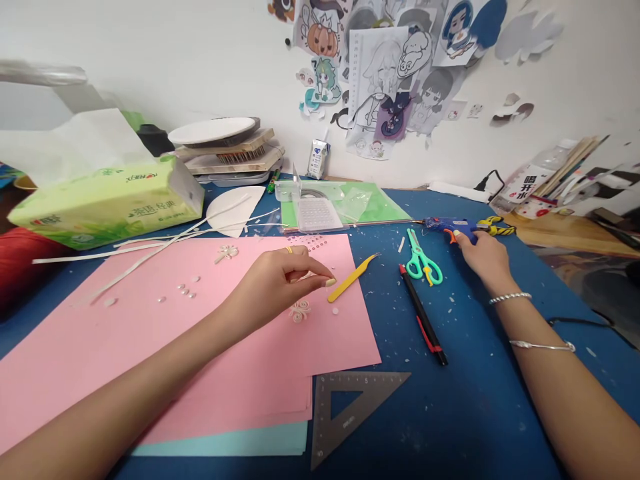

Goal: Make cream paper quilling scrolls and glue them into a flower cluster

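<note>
Running across the blue table [475,413] below a wall of drawings [390,73]: a tissue box [107,200], pink paper [150,333] under the left hand [280,283] pinching a pale paper scrap [303,275], green scissors [424,261], and the right hand [483,257] closed around a glue gun [463,228].

**A white wall [175,60] and a blue surface [475,413]**

The wall behind is white and bright. Lots of cartoon drawings [385,73] are stuck on it, up on the right. One shows an orange pumpkin [323,39]. Some grey paper shapes [525,33] hang there too. The surface is dark blue, with tiny white bits [453,308] all over it.
</note>
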Demonstrator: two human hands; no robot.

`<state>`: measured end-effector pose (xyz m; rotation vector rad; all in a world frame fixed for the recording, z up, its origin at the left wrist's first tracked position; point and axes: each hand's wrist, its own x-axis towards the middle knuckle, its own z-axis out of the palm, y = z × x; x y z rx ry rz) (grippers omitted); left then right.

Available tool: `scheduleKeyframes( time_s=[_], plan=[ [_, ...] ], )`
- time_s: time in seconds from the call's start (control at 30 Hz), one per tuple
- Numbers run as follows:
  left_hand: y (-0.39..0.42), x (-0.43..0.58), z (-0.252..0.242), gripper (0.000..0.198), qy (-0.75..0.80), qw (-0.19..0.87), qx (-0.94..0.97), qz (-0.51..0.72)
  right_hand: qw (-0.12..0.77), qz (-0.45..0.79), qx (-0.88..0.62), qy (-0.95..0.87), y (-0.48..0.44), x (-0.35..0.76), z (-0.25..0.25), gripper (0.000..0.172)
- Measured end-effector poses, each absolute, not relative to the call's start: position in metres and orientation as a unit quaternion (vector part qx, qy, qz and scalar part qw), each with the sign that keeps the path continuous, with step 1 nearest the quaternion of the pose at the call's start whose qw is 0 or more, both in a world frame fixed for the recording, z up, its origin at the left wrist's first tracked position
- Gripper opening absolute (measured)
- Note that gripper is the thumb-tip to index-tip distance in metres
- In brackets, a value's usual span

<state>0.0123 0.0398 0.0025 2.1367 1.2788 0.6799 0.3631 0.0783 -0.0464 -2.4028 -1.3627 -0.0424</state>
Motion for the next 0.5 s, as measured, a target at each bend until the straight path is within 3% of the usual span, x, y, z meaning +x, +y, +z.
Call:
scheduleKeyframes(
  time_s=[0.17,0.33,0.43,0.5],
  plan=[
    [0.038,0.015,0.004,0.013,0.478,0.264,0.797,0.257,0.236,-0.059,-0.822,-0.515,0.072,0.357,-0.041,0.053],
    [0.037,0.016,0.004,0.013,0.479,0.269,0.797,0.253,0.279,0.011,-0.702,-0.655,0.057,0.313,-0.024,0.030],
    [0.038,0.016,0.003,0.013,0.474,0.273,0.798,0.253,0.242,0.098,-0.566,-0.782,0.046,0.273,-0.016,0.021],
    [0.038,0.015,0.003,0.013,0.472,0.277,0.797,0.255,0.192,0.090,-0.471,-0.856,0.042,0.251,-0.014,0.021]
  ],
)
